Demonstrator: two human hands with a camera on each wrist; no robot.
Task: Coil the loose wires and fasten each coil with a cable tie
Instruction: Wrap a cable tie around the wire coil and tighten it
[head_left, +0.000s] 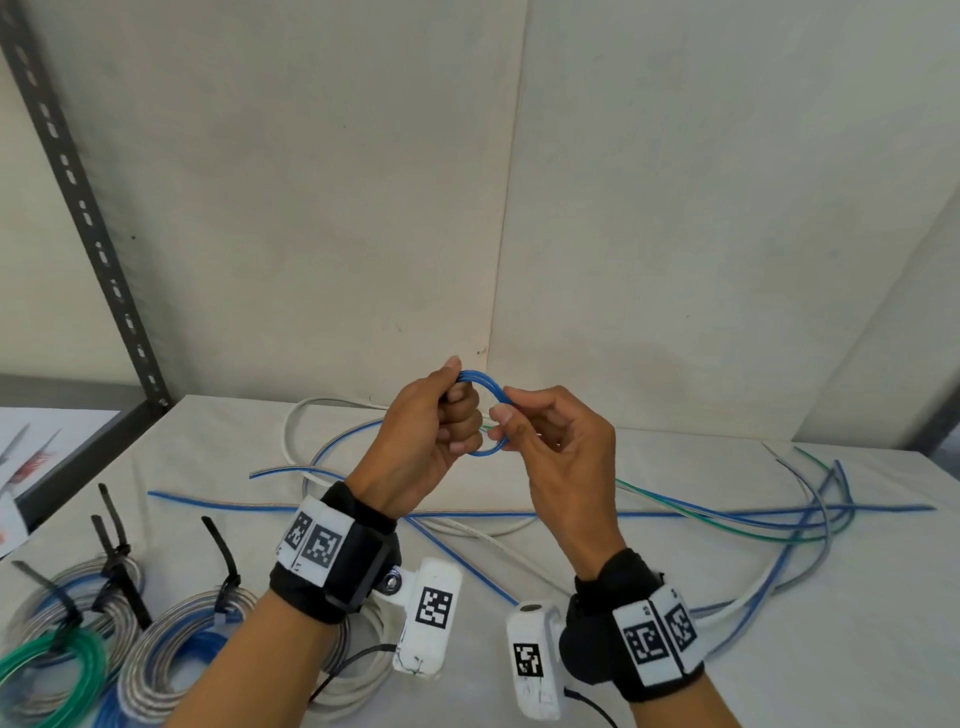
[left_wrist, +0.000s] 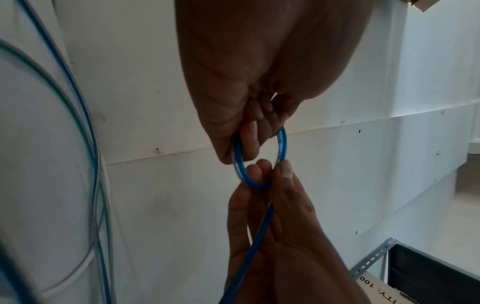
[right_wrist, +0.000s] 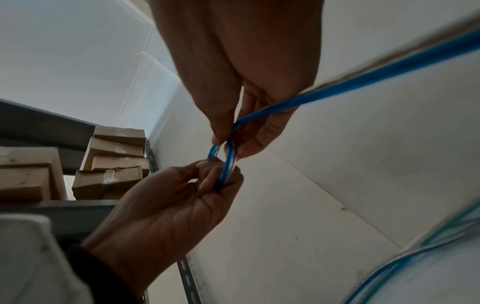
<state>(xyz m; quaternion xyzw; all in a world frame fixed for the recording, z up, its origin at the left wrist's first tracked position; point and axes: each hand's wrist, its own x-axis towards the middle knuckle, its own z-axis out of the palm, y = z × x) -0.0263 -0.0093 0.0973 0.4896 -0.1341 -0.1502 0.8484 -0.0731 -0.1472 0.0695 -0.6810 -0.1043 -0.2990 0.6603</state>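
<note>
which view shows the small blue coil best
Head view: the blue coil shows as an open ring between left hand and right hand. Both wrist views show it narrower, partly hidden by fingers.

The left hand (left_wrist: 259, 78) comes down from the top edge, its fingers curled round the upper part of a small blue coil (left_wrist: 259, 160). The right hand (left_wrist: 272, 236) rises from below the coil, thumb and fingertips pinching its lower arc. A blue tail (left_wrist: 249, 255) runs from the coil's bottom down across the right palm. Left of the coil, well apart, loose wires (left_wrist: 88, 144), blue, green and white, lie on a white surface (left_wrist: 39, 123). Lower right of the coil stands a perforated metal rack (left_wrist: 369, 261).
</note>
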